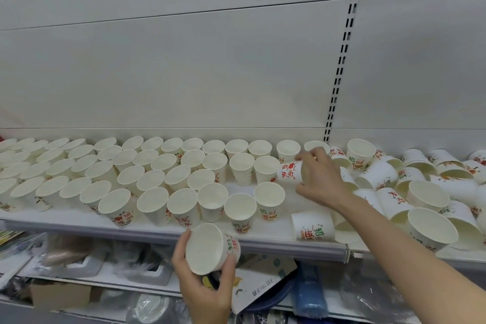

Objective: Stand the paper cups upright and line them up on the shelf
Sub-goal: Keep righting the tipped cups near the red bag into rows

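Observation:
Several white paper cups with red and green print stand upright in rows (pixel 147 173) across the left and middle of the white shelf (pixel 263 243). On the right lies a jumbled heap of tipped cups (pixel 420 192). My right hand (pixel 319 176) grips one cup (pixel 289 171) lying on its side, its bottom pointing left, above the shelf behind the front row. My left hand (pixel 205 287) holds another cup (pixel 210 247) in front of the shelf edge, tilted with its mouth toward me. One cup (pixel 313 225) stands upside down near the front edge.
A white back panel with a slotted upright (pixel 342 60) rises behind the shelf. Below it, a lower shelf holds plastic-wrapped goods (pixel 79 260), a cardboard box (pixel 60 294), a printed carton (pixel 263 279) and a blue pack (pixel 310 292).

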A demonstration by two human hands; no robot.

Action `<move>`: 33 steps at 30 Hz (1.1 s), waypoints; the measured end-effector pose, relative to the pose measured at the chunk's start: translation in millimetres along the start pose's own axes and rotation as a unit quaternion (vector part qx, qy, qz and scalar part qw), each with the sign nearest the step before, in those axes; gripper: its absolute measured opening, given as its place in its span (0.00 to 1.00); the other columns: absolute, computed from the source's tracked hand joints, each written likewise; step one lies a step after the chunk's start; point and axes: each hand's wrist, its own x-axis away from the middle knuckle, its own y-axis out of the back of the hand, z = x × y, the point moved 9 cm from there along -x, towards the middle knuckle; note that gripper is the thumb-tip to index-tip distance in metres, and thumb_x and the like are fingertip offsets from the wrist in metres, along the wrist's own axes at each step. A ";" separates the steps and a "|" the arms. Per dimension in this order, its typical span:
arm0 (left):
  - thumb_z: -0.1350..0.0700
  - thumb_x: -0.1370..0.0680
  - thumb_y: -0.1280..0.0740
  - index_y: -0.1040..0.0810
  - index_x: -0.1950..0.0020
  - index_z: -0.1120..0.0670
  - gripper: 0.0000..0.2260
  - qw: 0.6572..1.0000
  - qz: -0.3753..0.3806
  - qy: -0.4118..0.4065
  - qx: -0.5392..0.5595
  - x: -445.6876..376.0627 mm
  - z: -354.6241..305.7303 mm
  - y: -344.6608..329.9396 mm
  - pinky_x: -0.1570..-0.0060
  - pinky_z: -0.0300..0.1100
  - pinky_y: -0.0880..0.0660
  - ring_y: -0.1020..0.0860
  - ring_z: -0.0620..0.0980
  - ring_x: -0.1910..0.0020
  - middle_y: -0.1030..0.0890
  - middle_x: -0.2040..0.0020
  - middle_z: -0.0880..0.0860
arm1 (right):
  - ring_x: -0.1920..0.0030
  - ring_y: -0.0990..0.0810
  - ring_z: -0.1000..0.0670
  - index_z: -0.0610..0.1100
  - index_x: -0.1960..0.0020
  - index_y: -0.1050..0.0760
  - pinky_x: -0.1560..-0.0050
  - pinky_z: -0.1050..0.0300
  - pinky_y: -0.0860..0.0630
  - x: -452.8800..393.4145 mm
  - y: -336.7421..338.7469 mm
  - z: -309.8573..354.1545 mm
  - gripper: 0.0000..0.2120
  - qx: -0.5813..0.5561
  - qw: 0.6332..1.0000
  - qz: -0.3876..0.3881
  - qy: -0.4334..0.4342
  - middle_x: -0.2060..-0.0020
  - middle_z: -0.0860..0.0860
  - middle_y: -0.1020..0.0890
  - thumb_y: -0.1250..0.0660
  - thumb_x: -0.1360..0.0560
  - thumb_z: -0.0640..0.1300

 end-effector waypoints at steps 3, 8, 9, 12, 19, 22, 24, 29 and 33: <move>0.59 0.36 0.19 0.35 0.33 0.34 0.41 0.995 0.030 0.087 -0.043 4.1 32.1 -3.9 0.45 0.29 0.27 0.28 0.34 0.39 0.29 0.39 0.30 | 0.41 0.31 0.45 0.48 0.33 0.34 0.43 0.50 0.29 5.8 13.7 -3.1 0.33 -0.056 0.998 -0.016 0.030 0.40 0.49 0.33 0.31 0.37 0.42; 0.49 0.35 0.20 0.36 0.33 0.36 0.36 0.982 0.087 0.080 -0.149 -11.9 33.4 -37.4 0.39 0.47 0.27 0.30 0.43 0.36 0.30 0.36 0.32 | 0.38 0.31 0.46 0.47 0.32 0.37 0.40 0.52 0.32 22.0 12.3 -7.8 0.34 -0.064 0.997 -0.010 0.038 0.38 0.50 0.29 0.30 0.36 0.46; 0.49 0.34 0.20 0.35 0.33 0.37 0.35 0.981 0.091 0.070 -0.154 -15.3 29.9 -44.7 0.40 0.47 0.27 0.30 0.41 0.36 0.30 0.36 0.32 | 0.38 0.31 0.46 0.47 0.32 0.36 0.40 0.53 0.33 23.9 8.2 -7.3 0.34 -0.061 0.997 -0.005 0.039 0.37 0.51 0.29 0.30 0.36 0.46; 0.51 0.34 0.21 0.35 0.31 0.43 0.36 0.975 0.109 0.032 -0.191 -21.8 32.2 -64.3 0.43 0.50 0.25 0.30 0.44 0.36 0.31 0.34 0.40 | 0.37 0.32 0.46 0.48 0.31 0.35 0.37 0.52 0.34 23.6 -7.7 -1.3 0.32 -0.048 0.997 0.011 0.058 0.35 0.51 0.30 0.31 0.34 0.47; 0.59 0.33 0.21 0.35 0.28 0.54 0.37 0.953 0.139 -0.049 -0.263 -22.5 34.9 -87.1 0.40 0.42 0.28 0.31 0.53 0.34 0.35 0.30 0.53 | 0.33 0.34 0.45 0.49 0.27 0.36 0.34 0.52 0.36 9.6 -36.6 2.3 0.33 0.006 0.997 0.039 0.060 0.31 0.50 0.32 0.32 0.31 0.47; 0.58 0.32 0.21 0.35 0.27 0.54 0.37 0.943 0.142 -0.053 -0.295 -27.3 37.6 -89.5 0.44 0.48 0.22 0.30 0.53 0.35 0.35 0.30 0.54 | 0.30 0.36 0.45 0.51 0.27 0.36 0.31 0.52 0.39 9.6 -39.4 0.0 0.33 0.027 0.997 0.039 0.058 0.28 0.51 0.33 0.32 0.30 0.50; 0.56 0.32 0.22 0.36 0.26 0.55 0.38 0.939 0.129 -0.046 -0.316 -26.9 38.4 -84.7 0.42 0.51 0.24 0.31 0.55 0.34 0.36 0.29 0.55 | 0.29 0.37 0.46 0.51 0.27 0.35 0.29 0.51 0.41 16.4 -34.6 -3.6 0.32 0.003 0.998 0.027 0.064 0.27 0.50 0.34 0.30 0.29 0.50; 0.49 0.29 0.26 0.33 0.28 0.54 0.32 0.916 0.130 -0.198 -0.323 1.1 -1.7 -102.4 0.33 0.49 0.37 0.31 0.57 0.33 0.31 0.31 0.56 | 0.39 0.26 0.44 0.45 0.35 0.25 0.37 0.50 0.32 55.2 4.2 -29.7 0.21 -0.045 0.988 -0.113 0.099 0.39 0.49 0.21 0.29 0.27 0.44; 0.44 0.28 0.27 0.36 0.26 0.51 0.35 0.838 0.333 -0.290 -0.321 36.6 -17.9 -186.0 0.32 0.45 0.37 0.33 0.52 0.31 0.33 0.28 0.51 | 0.45 0.24 0.44 0.43 0.40 0.23 0.42 0.52 0.31 84.7 27.9 -61.3 0.17 -0.024 0.977 -0.199 0.078 0.46 0.49 0.19 0.34 0.28 0.44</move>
